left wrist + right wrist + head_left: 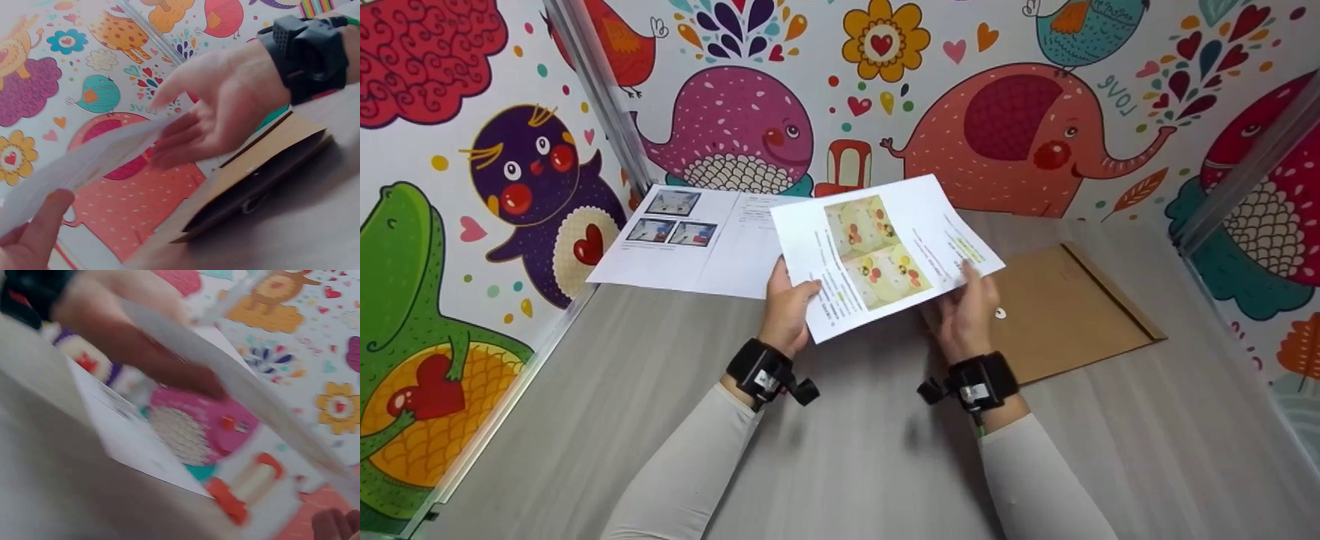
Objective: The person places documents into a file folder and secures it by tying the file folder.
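Left of centre, my left hand [787,311] pinches the printed sheet [885,255], held up mid-frame; right of centre, my right hand [966,319] is spread at its edge, not clasping. Pinched on one side only, it could sag rightward.

The grey wood-grain tabletop [847,465] carries printed white paper [660,266] at left, a brown envelope [1065,315] at right
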The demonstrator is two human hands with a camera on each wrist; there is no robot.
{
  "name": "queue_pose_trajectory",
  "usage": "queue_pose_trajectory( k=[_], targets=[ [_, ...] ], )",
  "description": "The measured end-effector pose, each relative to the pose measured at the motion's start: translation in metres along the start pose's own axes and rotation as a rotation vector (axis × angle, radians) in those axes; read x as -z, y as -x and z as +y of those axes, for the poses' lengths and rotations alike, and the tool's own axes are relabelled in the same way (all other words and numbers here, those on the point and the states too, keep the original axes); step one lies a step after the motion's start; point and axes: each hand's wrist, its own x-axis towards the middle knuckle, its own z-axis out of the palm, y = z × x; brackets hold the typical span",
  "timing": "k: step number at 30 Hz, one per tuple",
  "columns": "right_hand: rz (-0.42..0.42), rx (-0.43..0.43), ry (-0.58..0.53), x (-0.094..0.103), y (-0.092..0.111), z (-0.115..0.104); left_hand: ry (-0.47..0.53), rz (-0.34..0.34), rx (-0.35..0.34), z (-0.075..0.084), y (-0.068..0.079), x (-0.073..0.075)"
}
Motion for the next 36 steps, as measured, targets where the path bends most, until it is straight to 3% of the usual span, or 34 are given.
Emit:
queue_pose_trajectory(
  k=[2, 4, 6, 9, 12, 15, 18, 21, 28, 32, 36],
  targets=[
    [0.008, 0.079, 0.082, 0.008, -0.008, -0.018, -0.01, 0.003, -0.018, 0.008, 0.0, 0.005],
    [-0.006, 0.172, 0.257, 0.019, -0.015, -0.035, -0.011, 0.009, -0.029, 0.013, 0.001, 0.009],
    [-0.043, 0.25, 0.54, 0.035, -0.021, -0.051, -0.009, 0.009, -0.021, 0.014, 0.003, 0.014],
    [-0.128, 0.33, 1.05, 0.06, -0.026, -0.069, -0.009, 0.005, 0.014, 0.013, 0.005, 0.018],
    [-0.275, 0.319, 1.47, 0.078, -0.028, -0.073, -0.017, -0.001, 0.036, 0.011, 0.004, 0.021],
    [-0.447, 0.254, 1.686, 0.086, -0.026, -0.065, -0.032, -0.014, 0.042, 0.012, 0.002, 0.025],
    [-0.573, 0.181, 1.778, 0.086, -0.023, -0.05, -0.053, -0.013, 0.049, 0.014, 0.002, 0.031],
    [-0.622, 0.124, 1.826, 0.085, -0.02, -0.036, -0.069, -0.001, 0.063, 0.015, 0.002, 0.037],
    [-0.627, 0.183, 1.835, 0.086, -0.024, -0.024, -0.054, -0.008, 0.079, 0.011, 0.002, 0.04],
    [-0.635, 0.175, 1.763, 0.084, -0.027, -0.021, -0.051, -0.003, 0.09, 0.009, 0.003, 0.038],
    [-0.561, 0.144, 1.666, 0.081, -0.027, -0.018, -0.064, -0.02, 0.103, 0.012, 0.004, 0.039]
  ],
)
